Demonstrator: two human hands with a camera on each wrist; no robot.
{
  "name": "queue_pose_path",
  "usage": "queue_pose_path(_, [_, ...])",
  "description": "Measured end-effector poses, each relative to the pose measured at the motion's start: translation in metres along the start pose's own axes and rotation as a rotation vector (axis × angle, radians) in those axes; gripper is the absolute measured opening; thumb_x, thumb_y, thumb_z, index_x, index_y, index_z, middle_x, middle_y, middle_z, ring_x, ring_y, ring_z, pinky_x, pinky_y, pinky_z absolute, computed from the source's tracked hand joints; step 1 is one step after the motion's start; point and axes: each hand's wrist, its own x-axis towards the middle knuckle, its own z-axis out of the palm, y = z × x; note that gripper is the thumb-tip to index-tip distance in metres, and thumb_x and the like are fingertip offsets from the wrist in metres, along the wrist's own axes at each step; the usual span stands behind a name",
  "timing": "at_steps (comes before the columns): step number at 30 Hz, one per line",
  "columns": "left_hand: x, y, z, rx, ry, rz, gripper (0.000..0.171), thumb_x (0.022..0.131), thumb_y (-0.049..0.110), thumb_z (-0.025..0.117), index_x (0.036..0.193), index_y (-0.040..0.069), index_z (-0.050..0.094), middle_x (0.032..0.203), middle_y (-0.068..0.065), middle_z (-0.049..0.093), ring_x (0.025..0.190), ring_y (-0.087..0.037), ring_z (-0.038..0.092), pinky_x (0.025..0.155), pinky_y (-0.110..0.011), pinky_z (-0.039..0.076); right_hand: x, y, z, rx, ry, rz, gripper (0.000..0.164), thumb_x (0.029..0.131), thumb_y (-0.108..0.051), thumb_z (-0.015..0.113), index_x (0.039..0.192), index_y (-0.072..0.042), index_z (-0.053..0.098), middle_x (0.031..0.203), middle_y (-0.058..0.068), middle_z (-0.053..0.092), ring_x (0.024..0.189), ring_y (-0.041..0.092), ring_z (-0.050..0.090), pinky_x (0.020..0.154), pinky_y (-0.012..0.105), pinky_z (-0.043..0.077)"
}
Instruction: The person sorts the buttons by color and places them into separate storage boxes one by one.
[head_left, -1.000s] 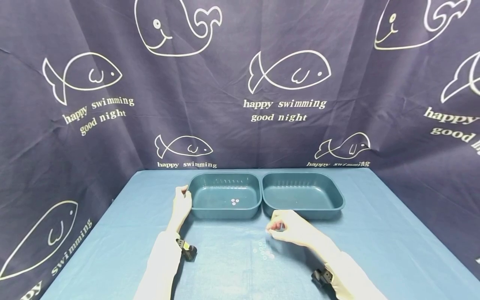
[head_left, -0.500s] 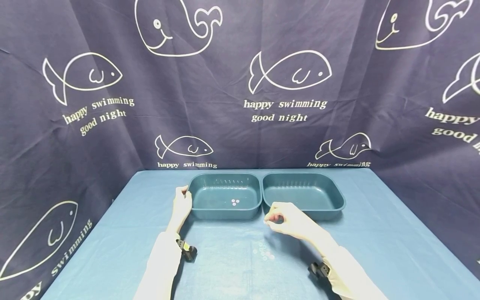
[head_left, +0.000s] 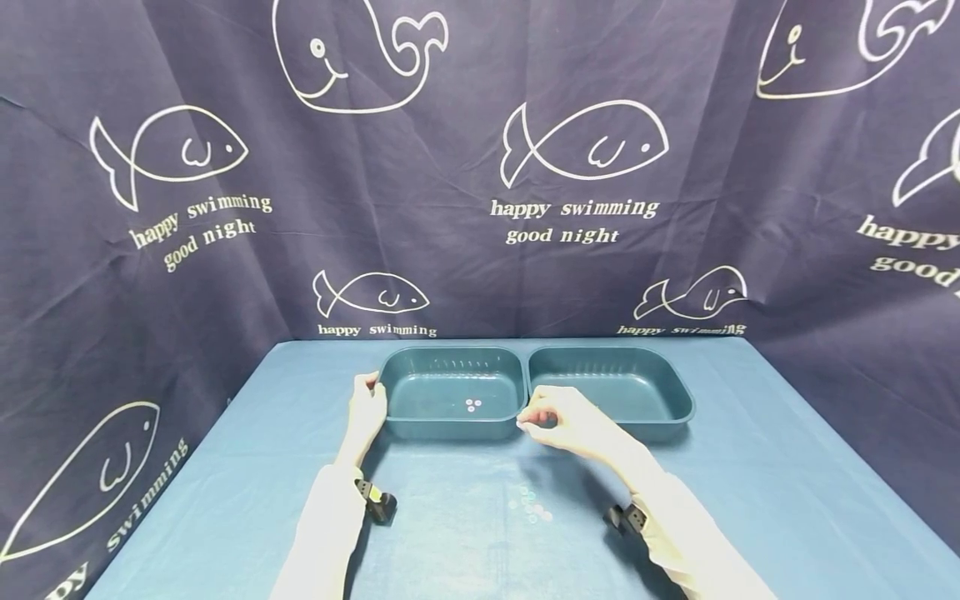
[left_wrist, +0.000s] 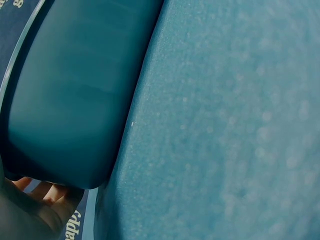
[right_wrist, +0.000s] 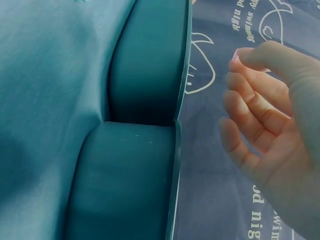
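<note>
My left hand holds the left end of the left teal plastic tray; in the left wrist view its fingers bend against the tray's end wall. Inside that tray lie three small pink buttons. My right hand is above the front edge where the two trays meet, beside the left tray's right corner. Between its thumb and index finger it pinches a small pink button, seen in the right wrist view, with the other fingers loosely bent.
A matching right teal tray stands against the left one. Several small pale pink and teal buttons lie on the blue cloth table in front. Behind the table hangs a dark curtain with fish drawings.
My right hand has risen from near the loose buttons and moved forward and slightly left to the trays' front rim, carrying the pinched button. The left hand stays at its tray.
</note>
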Motion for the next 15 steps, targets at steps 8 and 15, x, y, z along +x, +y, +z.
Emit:
queue_pose_path(8, [0.001,-0.001,0.000,-0.009,0.015,0.003,0.029,0.094,0.007,0.038,0.120,-0.005,0.041,0.121,-0.030,0.053,0.119,-0.043,0.049,0.101,-0.052,0.037,0.014,0.002,0.003,0.024,0.012,0.015,0.009,0.080,-0.014,0.071,0.088,-0.017,0.072,0.077,-0.012,0.062,0.072,0.006,0.056,0.068,0.021,0.048])
queue_pose_path(15, [0.002,-0.001,0.000,0.000,0.014,-0.002,0.028,0.094,0.006,0.038,0.120,-0.006,0.041,0.120,-0.031,0.052,0.118,-0.044,0.049,0.101,-0.053,0.037,0.024,0.008,0.006,0.038,-0.009,0.046,0.008,0.081,-0.014,0.070,0.088,-0.016,0.073,0.075,-0.011,0.061,0.071,0.005,0.055,0.066,0.021,0.047])
